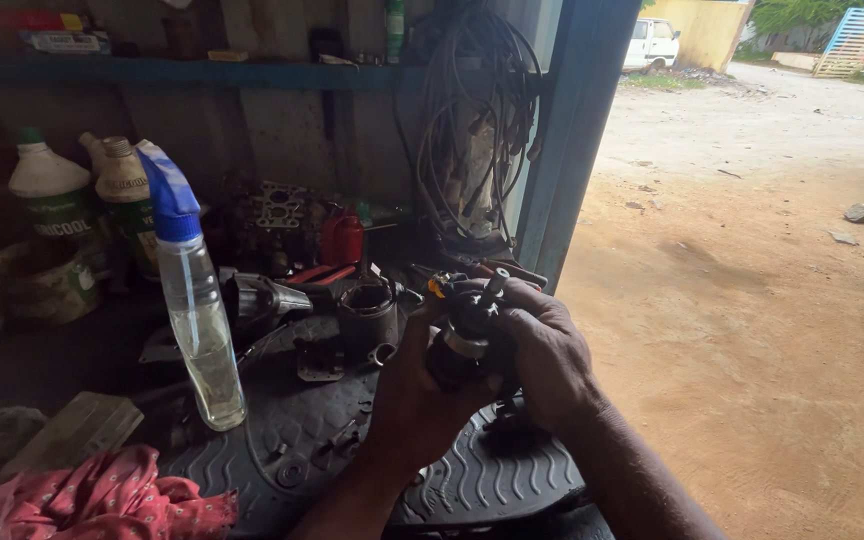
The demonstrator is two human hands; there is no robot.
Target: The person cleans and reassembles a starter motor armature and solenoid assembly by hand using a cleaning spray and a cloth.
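Head view: small dark motor part (467, 335), roughly cylindrical w/ a metal band round its middle and a thin black stem plus an orange bit on top, is held up just above the black ribbed rubber mat (472, 480). Left hand (414, 385) is wrapped round it from the left, fingers curled tight. Right hand (542, 350) is clamped on its right side and top. Left of the mat's middle stands a clear spray bottle (195, 290) w/ blue trigger head. A red patterned cloth (92, 500) lies off the mat's left edge.
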